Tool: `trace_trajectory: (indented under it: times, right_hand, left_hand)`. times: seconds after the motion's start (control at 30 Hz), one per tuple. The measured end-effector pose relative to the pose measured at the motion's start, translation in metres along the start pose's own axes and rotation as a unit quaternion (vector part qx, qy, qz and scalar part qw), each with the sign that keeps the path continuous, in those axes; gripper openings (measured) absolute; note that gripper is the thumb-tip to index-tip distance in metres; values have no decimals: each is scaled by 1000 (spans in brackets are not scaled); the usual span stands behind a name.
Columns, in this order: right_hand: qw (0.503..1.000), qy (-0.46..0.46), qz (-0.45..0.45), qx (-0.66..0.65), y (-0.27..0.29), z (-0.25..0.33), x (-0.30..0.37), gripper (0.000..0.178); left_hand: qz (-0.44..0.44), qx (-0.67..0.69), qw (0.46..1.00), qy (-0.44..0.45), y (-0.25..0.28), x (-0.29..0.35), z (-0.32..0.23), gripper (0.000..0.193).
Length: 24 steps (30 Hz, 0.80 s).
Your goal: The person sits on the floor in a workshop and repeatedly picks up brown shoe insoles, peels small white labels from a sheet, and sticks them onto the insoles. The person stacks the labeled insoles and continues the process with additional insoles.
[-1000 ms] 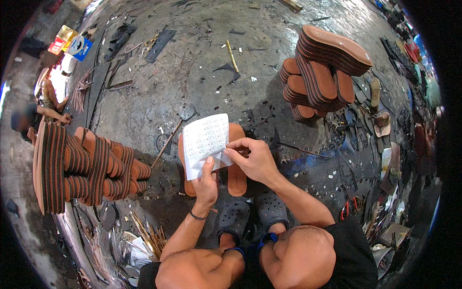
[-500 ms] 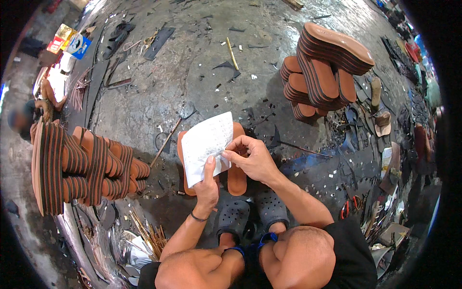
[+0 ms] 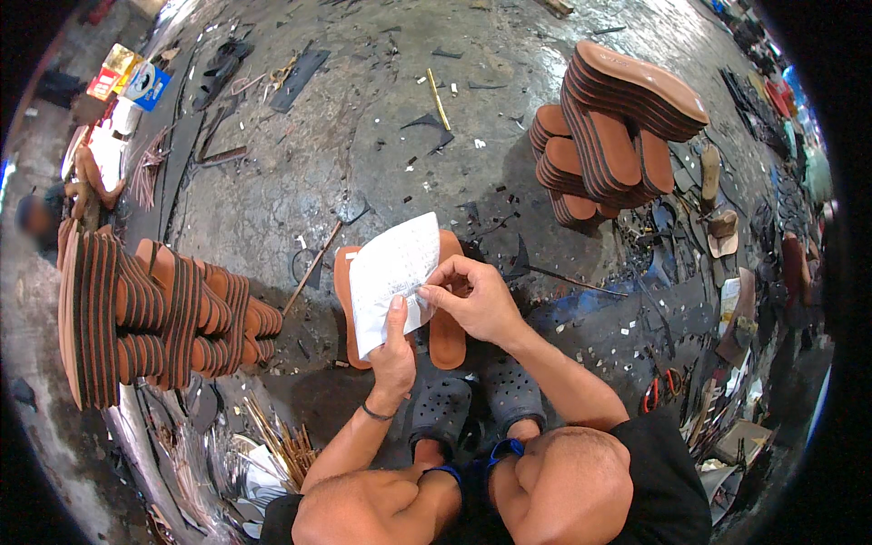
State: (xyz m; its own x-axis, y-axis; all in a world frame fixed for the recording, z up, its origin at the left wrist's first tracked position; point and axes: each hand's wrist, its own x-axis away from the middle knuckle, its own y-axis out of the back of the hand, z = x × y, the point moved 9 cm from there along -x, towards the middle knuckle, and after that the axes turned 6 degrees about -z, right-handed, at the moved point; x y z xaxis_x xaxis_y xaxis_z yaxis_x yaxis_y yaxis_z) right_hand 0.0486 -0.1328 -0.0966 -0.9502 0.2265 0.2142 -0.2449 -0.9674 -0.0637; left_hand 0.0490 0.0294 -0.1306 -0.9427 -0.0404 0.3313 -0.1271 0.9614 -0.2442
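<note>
A folded white sheet of paper [image 3: 386,277] covered in handwriting is held up in front of me. My left hand [image 3: 393,356] grips its lower edge, thumb lying on the front face. At the right edge, my right hand [image 3: 477,300] pinches the paper between thumb and forefinger. Beneath the sheet, a pair of brown shoe soles lies on the floor, partly covered by it: the left sole [image 3: 343,289] shows along one side, the right sole [image 3: 447,342] at its ends.
Dark-edged brown soles are piled in a stack at left [image 3: 145,318] and another at far right [image 3: 604,136]. Red-handled scissors [image 3: 651,397] lie among scraps on the right. A thin stick [image 3: 313,271] rests beside the left stack. Another person's arm [image 3: 98,173] shows at far left.
The paper's lower end has shifted slightly to the right and down along with my left hand. My right hand keeps its pinch in nearly the same place.
</note>
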Motion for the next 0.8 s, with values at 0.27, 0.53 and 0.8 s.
trace_trajectory:
  times: [0.27,0.53,0.8]
  right_hand:
    - [983,142,-67,93,0,15,10,15]
    - [984,103,-47,136,-1,23,9,34]
    - [989,123,-76,39,-9,17,16,42]
  left_hand:
    - [-57,-3,998,28,6,-2,3,41]
    - [-35,-5,999,13,2,-1,0,43]
    - [-31,55,996,60,-3,-1,11,34]
